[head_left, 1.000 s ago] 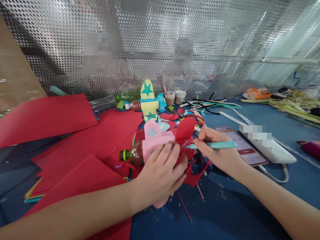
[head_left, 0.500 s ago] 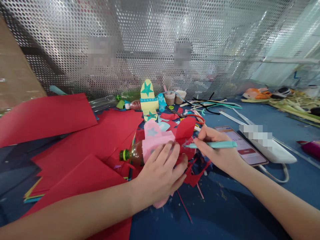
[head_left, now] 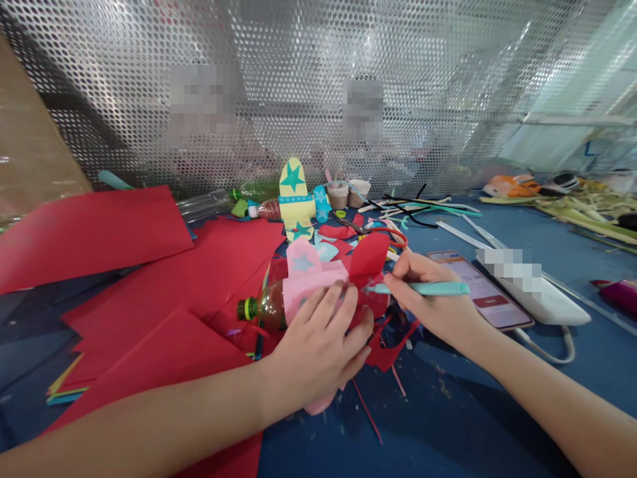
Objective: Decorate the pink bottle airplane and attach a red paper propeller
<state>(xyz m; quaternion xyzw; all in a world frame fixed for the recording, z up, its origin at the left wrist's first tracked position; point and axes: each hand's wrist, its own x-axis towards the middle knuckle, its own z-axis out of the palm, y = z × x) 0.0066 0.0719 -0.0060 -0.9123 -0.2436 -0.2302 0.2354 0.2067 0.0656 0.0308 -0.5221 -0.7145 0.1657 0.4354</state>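
Note:
A clear plastic bottle (head_left: 271,305) with a green cap lies on its side, wrapped in a pink paper piece (head_left: 318,277) shaped like wings, with a blue star on the upper one. My left hand (head_left: 326,338) curves over the bottle from above and presses it down. In my right hand (head_left: 425,285), a light teal marker (head_left: 440,288) is pinched between thumb and fingers. Its tip points left, at the bottle's right end, beside a red paper fin (head_left: 371,257). Whether the tip touches the surface is too blurred to tell.
Red paper sheets (head_left: 194,279) spread over the left of the blue table. Behind stands a yellow-winged bottle plane (head_left: 293,199) near scissors (head_left: 388,234) and paper scraps. To the right lie a phone (head_left: 490,302) and a white power bank (head_left: 552,295) with a cable.
My right hand and the marker have shifted very slightly left. My left hand and the bottle stay where they were.

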